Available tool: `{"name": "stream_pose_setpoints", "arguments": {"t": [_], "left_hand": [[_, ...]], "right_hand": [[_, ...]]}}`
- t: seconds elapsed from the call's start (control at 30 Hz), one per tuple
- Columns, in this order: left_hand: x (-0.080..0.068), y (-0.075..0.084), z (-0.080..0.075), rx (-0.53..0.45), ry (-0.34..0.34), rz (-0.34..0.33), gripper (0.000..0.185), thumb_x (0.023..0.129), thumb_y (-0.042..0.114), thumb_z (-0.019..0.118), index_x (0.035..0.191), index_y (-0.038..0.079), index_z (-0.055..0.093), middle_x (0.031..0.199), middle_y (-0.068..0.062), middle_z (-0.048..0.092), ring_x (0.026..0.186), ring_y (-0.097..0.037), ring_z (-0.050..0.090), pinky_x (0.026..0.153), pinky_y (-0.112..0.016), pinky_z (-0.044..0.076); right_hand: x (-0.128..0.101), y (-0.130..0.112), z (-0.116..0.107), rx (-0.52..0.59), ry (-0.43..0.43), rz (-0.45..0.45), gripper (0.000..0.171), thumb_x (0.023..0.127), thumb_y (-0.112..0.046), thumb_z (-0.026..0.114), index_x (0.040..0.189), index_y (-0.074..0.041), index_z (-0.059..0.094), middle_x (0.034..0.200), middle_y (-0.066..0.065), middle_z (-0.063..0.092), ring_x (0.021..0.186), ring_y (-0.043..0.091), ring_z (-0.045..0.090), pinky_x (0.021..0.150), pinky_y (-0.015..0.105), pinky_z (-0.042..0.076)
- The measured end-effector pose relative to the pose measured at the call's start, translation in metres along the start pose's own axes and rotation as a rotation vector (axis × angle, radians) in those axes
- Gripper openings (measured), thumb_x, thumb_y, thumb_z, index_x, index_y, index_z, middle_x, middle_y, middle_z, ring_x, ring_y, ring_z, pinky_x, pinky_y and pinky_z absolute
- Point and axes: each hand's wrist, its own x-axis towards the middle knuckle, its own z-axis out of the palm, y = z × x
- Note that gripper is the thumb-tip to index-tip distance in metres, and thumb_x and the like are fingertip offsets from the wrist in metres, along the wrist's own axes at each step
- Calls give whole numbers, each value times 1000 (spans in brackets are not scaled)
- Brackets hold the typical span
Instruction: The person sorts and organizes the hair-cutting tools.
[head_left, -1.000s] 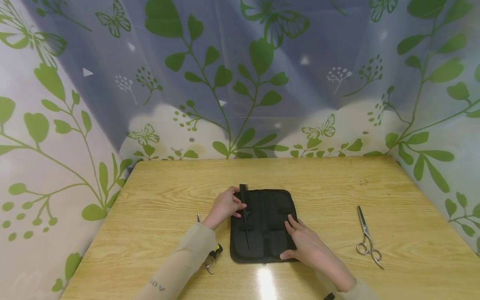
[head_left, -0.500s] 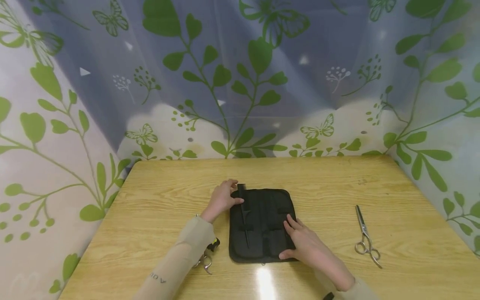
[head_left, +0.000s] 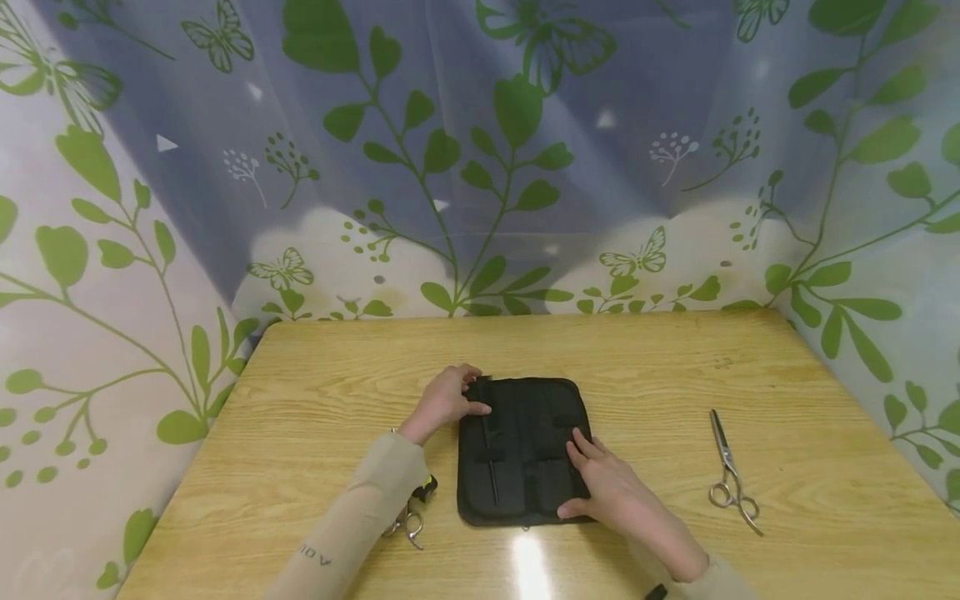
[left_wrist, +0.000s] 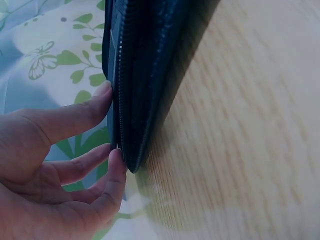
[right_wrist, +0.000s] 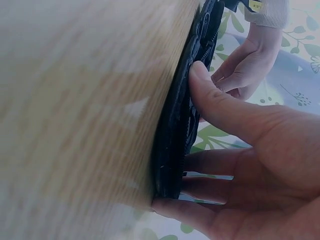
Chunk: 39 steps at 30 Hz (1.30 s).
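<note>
Small dark letters on the left sleeve [head_left: 330, 546], seen upside down, perhaps "AOI"; too small to read surely. Nothing else legible.

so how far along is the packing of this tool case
Done: a black comb already sits in the open black case. In hand: the left hand presses at the comb's top end, and the right hand lies flat on the case. Left: the scissors to its right and another pair by the left sleeve lie outside.
</note>
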Motion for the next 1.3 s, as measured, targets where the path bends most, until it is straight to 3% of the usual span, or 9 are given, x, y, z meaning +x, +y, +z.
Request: {"name": "stream_pose_setpoints", "arguments": {"t": [0.57,0.63,0.77,0.97,1.3], "left_hand": [[-8,2,0,77,-11,52,61,83,21,86,135,1,61,122,-20,60,115,-34,60,94,-48,52],[-5,-5,3,94,0,91,61,83,27,86,134,3,62,119,-19,61,112,-32,61,91,-45,53],[-7,-4,3,126,7,125,60,81,29,87,131,3,65,115,-18,62,107,-31,62,87,-43,53],[-11,5,2,159,23,122,58,79,22,89,127,-2,68,124,-19,67,114,-36,62,98,-48,50],[-16,8,4,219,9,121,51,84,21,85,126,-3,69,134,-23,60,123,-42,56,106,-50,44]], "right_hand": [[0,2,2,0,17,-11,90,76,-30,88,143,15,46,157,33,31,141,56,31,108,64,37],[1,2,2,-1,15,-6,90,76,-30,88,143,15,46,157,33,31,141,56,31,108,64,37],[1,1,2,-7,15,-5,90,75,-29,88,142,15,47,156,33,32,140,56,32,108,64,37],[0,0,2,-1,22,-12,90,75,-29,88,142,15,47,156,33,32,140,57,33,108,64,37],[0,0,0,9,11,-5,90,76,-29,87,143,15,46,157,33,30,141,56,31,108,65,36]]}}
